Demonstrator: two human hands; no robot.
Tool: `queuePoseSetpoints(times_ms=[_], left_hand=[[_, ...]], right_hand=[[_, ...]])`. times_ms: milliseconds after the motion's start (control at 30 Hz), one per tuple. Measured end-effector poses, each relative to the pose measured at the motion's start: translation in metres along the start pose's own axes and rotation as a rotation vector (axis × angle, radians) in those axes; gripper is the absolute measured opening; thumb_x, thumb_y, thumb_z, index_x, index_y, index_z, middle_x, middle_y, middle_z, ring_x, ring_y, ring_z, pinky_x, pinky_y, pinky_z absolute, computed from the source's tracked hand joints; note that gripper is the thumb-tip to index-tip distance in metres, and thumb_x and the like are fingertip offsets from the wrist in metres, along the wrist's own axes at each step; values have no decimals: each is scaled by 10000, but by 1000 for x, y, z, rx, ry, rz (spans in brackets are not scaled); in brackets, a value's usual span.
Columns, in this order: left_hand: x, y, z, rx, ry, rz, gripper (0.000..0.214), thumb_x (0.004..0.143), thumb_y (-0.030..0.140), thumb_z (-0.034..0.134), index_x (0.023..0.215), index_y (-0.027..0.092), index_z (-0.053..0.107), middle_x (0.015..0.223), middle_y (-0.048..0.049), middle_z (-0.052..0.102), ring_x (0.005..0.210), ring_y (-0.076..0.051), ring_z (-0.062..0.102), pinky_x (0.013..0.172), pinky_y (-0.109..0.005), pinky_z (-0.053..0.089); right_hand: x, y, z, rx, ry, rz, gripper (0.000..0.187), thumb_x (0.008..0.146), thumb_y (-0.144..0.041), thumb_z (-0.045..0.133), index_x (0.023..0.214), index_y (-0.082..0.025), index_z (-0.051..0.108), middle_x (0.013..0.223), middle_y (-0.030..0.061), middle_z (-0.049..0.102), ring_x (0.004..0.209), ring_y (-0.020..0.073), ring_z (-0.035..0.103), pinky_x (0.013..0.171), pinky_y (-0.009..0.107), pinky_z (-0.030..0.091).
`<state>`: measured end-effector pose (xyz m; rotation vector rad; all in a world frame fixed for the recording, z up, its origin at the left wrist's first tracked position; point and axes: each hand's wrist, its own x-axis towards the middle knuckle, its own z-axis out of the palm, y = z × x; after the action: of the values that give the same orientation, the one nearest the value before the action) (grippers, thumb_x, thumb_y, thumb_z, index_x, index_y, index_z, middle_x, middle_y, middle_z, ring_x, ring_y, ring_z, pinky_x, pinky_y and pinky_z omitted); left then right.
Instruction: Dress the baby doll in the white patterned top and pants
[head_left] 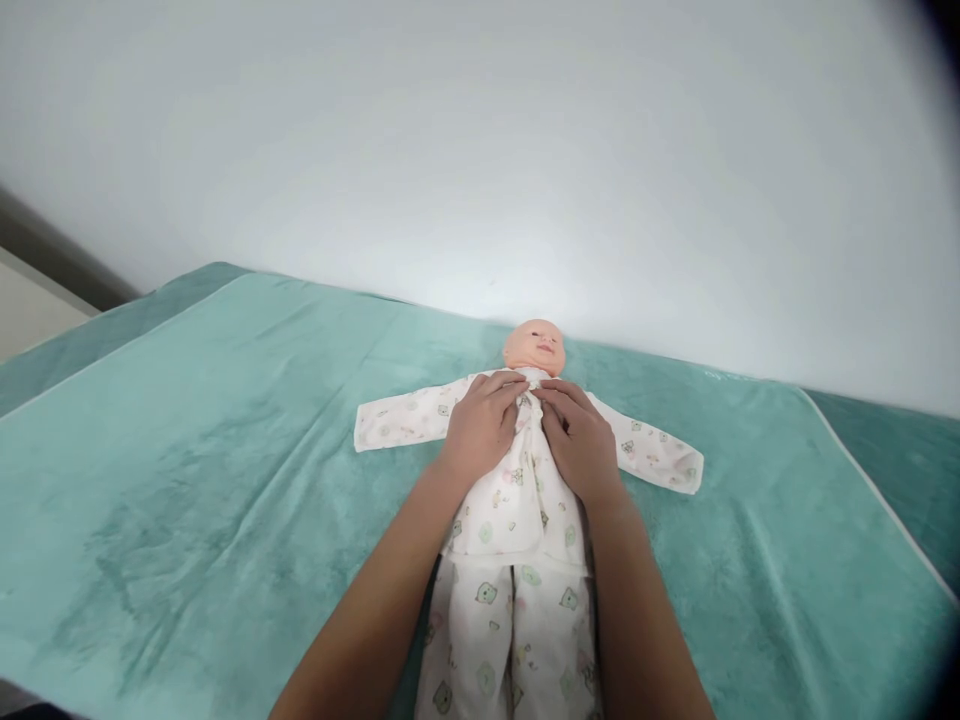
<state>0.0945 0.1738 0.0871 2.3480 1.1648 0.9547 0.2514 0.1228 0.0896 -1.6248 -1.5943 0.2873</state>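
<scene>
A baby doll [534, 345] lies on its back, its bald head toward the wall. It wears a white pajama top [499, 510] printed with small animals, sleeves spread to both sides, and matching pajama pants [484, 625]. At the upper chest, just under the neck, my left hand [487, 415] pinches one front edge of the top near the collar. Close beside it, my right hand [577, 425] has its fingers closed on the opposite front edge. Below the hands the front edges hang loosely together. Fingertips hide the fastening between them.
A green blanket [225, 430] with a few creases covers the surface under the doll. Behind it rises a plain white wall [450, 150]. At the far left is a pale furniture edge [37, 305] beside a dark gap.
</scene>
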Motion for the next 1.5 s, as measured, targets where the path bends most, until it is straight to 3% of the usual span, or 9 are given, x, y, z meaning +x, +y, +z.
queuePoseSetpoints(times_ms=[300, 467, 633, 800, 1000, 1200, 1267, 1400, 1500], left_hand=[[0, -3, 3, -56, 32, -18, 419, 962, 130, 370, 1249, 247, 653, 1325, -30, 621, 1211, -210, 544, 1039, -387, 468], [3, 0, 2, -76, 46, -43, 392, 955, 132, 397, 1231, 242, 653, 1299, -35, 631, 1201, -213, 546, 1053, -383, 440], [-9, 17, -5, -219, 77, -76, 240, 946, 211, 481, 1074, 227, 683, 1104, -49, 663, 1033, -189, 592, 918, -332, 481], [-31, 27, -15, -343, -6, -120, 176, 910, 199, 499, 933, 210, 673, 888, -15, 631, 786, -141, 553, 735, -276, 449], [-37, 27, -27, -406, -170, -116, 111, 867, 212, 550, 834, 201, 655, 884, -16, 623, 767, -137, 524, 693, -266, 435], [-39, 24, -36, -534, -319, -92, 79, 847, 269, 634, 866, 218, 691, 1048, -48, 592, 995, -179, 570, 798, -273, 502], [-39, 23, -37, -550, -353, -90, 86, 840, 294, 660, 884, 231, 698, 1067, -47, 571, 1039, -187, 559, 814, -273, 511], [-38, 23, -39, -561, -377, -95, 84, 839, 310, 678, 839, 227, 693, 1047, -40, 558, 1020, -179, 549, 798, -266, 496], [-37, 24, -41, -651, -387, -118, 120, 847, 304, 670, 792, 198, 658, 1021, -37, 556, 931, -156, 550, 765, -261, 470]], right_hand=[[0, 0, -2, -74, -57, 6, 356, 986, -363, 425, 1248, -367, 666, 1439, 1, 552, 1043, 233, 668, 761, 356, 529], [3, -2, -3, -29, -38, 59, 325, 966, -364, 455, 1221, -340, 655, 1391, 23, 575, 1063, 235, 651, 808, 365, 509], [-7, -19, 1, 35, 136, 63, 240, 923, -357, 493, 1073, -237, 637, 1184, 85, 626, 702, 158, 593, 728, 347, 477], [-38, -28, 6, -4, 101, 42, 157, 905, -390, 519, 854, -242, 525, 818, 15, 583, 650, 162, 520, 626, 303, 400], [-72, -23, -10, 34, -34, 82, 137, 851, -322, 569, 942, -235, 514, 880, -2, 563, 598, 124, 475, 614, 284, 394], [-70, -20, -11, 128, 4, 102, 69, 882, -288, 552, 890, -223, 574, 840, -22, 539, 646, 118, 458, 652, 271, 375], [-69, -15, -8, 220, 12, 154, 130, 904, -332, 555, 849, -219, 589, 789, -24, 547, 678, 128, 475, 662, 269, 377], [-67, -4, -6, 478, 8, 324, 190, 886, -405, 603, 872, -216, 609, 775, -23, 571, 713, 135, 500, 669, 258, 398], [-67, -2, -8, 525, 67, 346, 175, 843, -380, 649, 882, -222, 585, 756, -31, 549, 672, 127, 480, 617, 247, 380]])
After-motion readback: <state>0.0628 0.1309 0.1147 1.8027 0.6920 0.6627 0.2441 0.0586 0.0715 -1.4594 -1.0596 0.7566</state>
